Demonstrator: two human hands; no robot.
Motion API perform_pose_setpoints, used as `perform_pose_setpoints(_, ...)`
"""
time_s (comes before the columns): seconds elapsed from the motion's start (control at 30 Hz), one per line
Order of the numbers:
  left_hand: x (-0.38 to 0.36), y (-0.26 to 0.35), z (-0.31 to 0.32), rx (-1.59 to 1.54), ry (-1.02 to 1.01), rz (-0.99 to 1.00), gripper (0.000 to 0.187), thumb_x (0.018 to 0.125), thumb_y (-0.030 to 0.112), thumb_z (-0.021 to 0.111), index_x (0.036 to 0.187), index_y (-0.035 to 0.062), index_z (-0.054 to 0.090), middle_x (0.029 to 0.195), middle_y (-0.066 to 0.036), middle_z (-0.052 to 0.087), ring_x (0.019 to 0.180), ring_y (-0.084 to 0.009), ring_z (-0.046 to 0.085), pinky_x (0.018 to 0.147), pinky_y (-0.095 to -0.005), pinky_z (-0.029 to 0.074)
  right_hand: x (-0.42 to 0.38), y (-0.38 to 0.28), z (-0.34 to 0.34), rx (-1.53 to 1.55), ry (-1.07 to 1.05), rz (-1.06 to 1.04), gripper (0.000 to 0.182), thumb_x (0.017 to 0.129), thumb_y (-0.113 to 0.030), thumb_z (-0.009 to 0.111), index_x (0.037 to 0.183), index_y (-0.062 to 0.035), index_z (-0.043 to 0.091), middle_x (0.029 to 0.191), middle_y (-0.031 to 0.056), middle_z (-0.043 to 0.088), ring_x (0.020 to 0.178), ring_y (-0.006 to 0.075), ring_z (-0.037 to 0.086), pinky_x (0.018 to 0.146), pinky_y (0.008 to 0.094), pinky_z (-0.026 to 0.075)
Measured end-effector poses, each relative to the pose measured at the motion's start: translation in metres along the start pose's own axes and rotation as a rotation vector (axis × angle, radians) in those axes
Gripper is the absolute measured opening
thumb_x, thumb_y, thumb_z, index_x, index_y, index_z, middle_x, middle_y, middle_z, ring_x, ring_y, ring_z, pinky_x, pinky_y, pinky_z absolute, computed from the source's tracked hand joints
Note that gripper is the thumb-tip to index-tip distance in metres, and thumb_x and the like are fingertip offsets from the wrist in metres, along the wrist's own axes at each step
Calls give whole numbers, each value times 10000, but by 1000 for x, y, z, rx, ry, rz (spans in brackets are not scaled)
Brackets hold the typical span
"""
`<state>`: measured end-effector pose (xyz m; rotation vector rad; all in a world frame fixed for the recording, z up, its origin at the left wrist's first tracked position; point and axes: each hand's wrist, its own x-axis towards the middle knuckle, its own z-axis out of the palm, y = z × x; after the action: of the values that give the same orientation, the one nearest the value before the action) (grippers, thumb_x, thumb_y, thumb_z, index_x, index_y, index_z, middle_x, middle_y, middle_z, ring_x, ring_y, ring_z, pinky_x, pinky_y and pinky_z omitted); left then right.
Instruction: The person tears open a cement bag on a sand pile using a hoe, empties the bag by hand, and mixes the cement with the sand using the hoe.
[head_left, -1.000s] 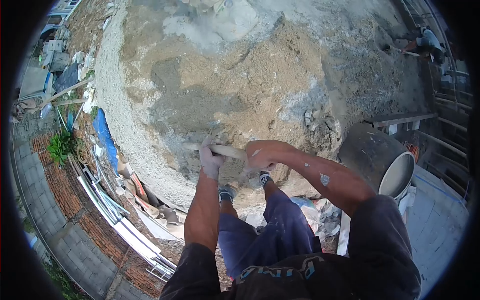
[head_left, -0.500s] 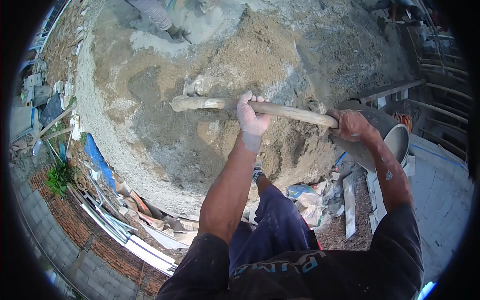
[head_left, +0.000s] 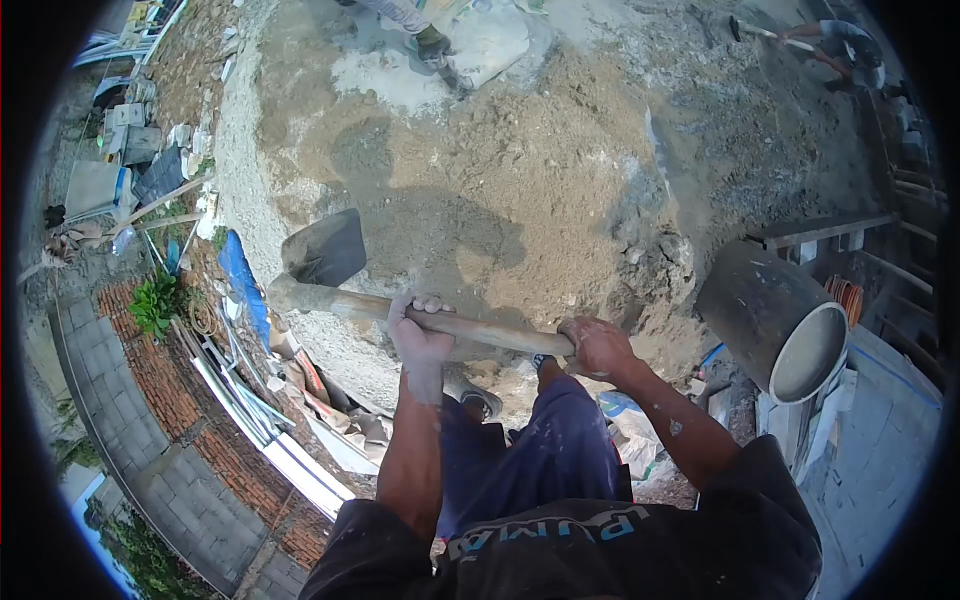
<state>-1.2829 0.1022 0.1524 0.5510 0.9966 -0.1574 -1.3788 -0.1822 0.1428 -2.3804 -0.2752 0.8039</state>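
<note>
A hoe (head_left: 480, 330) with a thick wooden handle lies across my front, gripped in both hands. My left hand (head_left: 422, 330), coated in grey dust, wraps round the middle of the handle. Near the handle's right end, my right hand (head_left: 597, 347) is closed round the wood. The broad dark hoe blade (head_left: 327, 249) is raised at the left, above the pale edge of the ground. Ahead of me spreads a heap of brown sand (head_left: 560, 170) mixed with grey powder. My shadow falls on it.
A dark cylindrical bucket (head_left: 765, 310) lies tipped on its side at the right. Another person's gloved hand (head_left: 433, 45) is at a powder sack (head_left: 490, 40) ahead. A co-worker (head_left: 845, 50) holds a long-handled tool at far right. Boards and pipes (head_left: 270, 440) lie left.
The hoe has been pulled back toward me and leftward, both hands moving with it. Its blade now shows clear of the sand. My view has shifted, and a second shoe shows below.
</note>
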Motion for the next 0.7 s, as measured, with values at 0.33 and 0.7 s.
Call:
perform_pose_setpoints(0.33,-110,140,-53,-112,239,310,269,879,228,603,655,161,472,582,39,467,568,-133,509,662,-363,435,53,-140,5,147,-290,-350,376,811,-225,651,1140,-59,580,1069,140,648,1075,304,604,912,410,485)
perform_pose_setpoints(0.7,-91,336,-50,-221,162,623,208,900,198,576,731,166,457,629,57,427,577,-108,469,675,-353,435,232,-294,16,27,-336,-582,470,779,-210,662,1213,-68,554,1103,121,642,1015,301,634,862,415,517)
